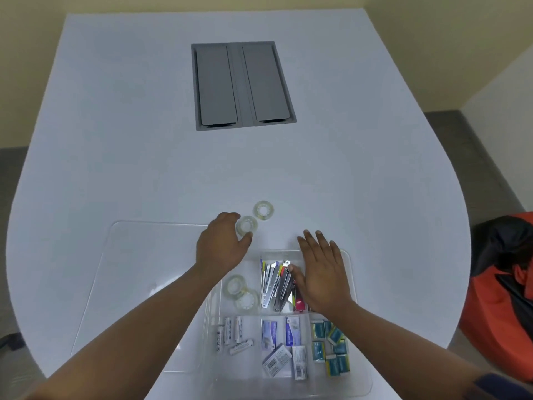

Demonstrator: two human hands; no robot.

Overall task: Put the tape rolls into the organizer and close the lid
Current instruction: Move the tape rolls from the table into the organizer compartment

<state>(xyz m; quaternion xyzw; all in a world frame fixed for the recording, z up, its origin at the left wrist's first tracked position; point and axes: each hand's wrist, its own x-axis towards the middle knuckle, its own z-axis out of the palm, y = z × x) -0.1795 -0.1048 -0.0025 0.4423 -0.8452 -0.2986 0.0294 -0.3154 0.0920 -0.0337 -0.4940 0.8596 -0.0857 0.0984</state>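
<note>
A clear plastic organizer (357,379) sits at the near edge of the white surface (144,154), its transparent lid (129,255) swung open and lying flat to the left. Two tape rolls (241,293) lie in the organizer's far-left compartment, overlapping one another. Two more remain on the surface just beyond the organizer: the near tape roll (247,225) and the far tape roll (263,210), close together but apart.

The left hand (220,246) is curled around the near tape roll, thumb and fingertips touching its rim; whether the roll is lifted cannot be told. The right hand (320,272) is spread flat, fingers extended, over the organizer's far-right section, next to a compartment of staplers (275,284).

The near row holds batteries (232,334), small boxes (284,347) and teal staple packs (331,346). A grey recessed panel (243,85) is set in the middle of the surface, well away.
</note>
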